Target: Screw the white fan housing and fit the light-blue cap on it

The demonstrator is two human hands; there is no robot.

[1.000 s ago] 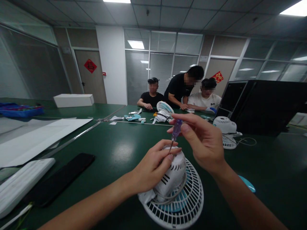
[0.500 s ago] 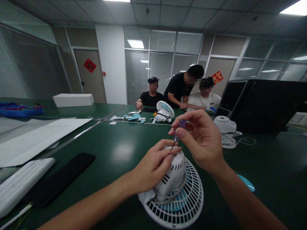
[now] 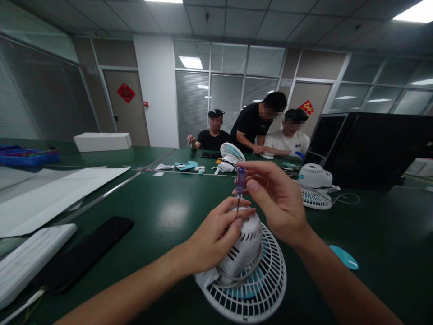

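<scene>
A small white fan (image 3: pixel 248 246) lies face down on the green table, its round grille (image 3: pixel 274 275) underneath and a cord looped around the motor housing. My left hand (image 3: pixel 216 234) grips the top of the housing, thumb and fingers on either side of a screwdriver's thin shaft. My right hand (image 3: pixel 280 203) holds the screwdriver (image 3: pixel 240 183) by its clear purple handle, fingers behind it and thumb near. The tool stands almost upright. Its tip is hidden between my left fingers at the housing top.
A light-blue oval part (image 3: pixel 344 257) lies right, near another white fan (image 3: pixel 316 178) and a black monitor-like panel (image 3: pixel 372 149). Left are a black phone (image 3: pixel 91 253), a white power strip (image 3: pixel 37 257) and paper sheets (image 3: pixel 67 189). Several people (image 3: pixel 214 135) work across the table with fan parts.
The screwdriver has swung from leaning right to nearly upright. My right hand has shifted slightly left and down with it. My left hand and the fan stay put.
</scene>
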